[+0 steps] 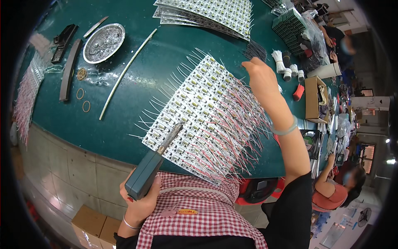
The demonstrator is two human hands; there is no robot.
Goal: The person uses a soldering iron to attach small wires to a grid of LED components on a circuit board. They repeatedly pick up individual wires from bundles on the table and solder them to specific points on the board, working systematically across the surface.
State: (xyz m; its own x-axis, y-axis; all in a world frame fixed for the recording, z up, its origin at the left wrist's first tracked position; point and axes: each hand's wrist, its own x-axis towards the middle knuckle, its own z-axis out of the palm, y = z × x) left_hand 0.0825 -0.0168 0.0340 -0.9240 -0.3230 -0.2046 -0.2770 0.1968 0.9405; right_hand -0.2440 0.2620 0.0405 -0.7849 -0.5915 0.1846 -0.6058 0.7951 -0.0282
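My left hand (143, 197) is wrapped round the dark green body of a soldering gun (145, 174). Its metal tip lies over a white circuit board panel (186, 108) covered with rows of small components. Thin white wires stick out along the panel's left side, and red, white and dark wires (226, 139) fan out over its right side. Beyond the panel's far right corner, my right hand (262, 79) has its fingers pinched together beside a bundle of black wires (256, 50). Whatever is between those fingertips is too small to make out.
On the green table (137, 87) lie a metal bowl (104, 43), a thin pale rod (127, 74), rubber bands (82, 74) and a dark curved bar (70, 70). More panels (207, 16) are stacked at the back. Bundled wires (277, 61) and a cardboard box (314, 99) stand right; co-workers sit beyond.
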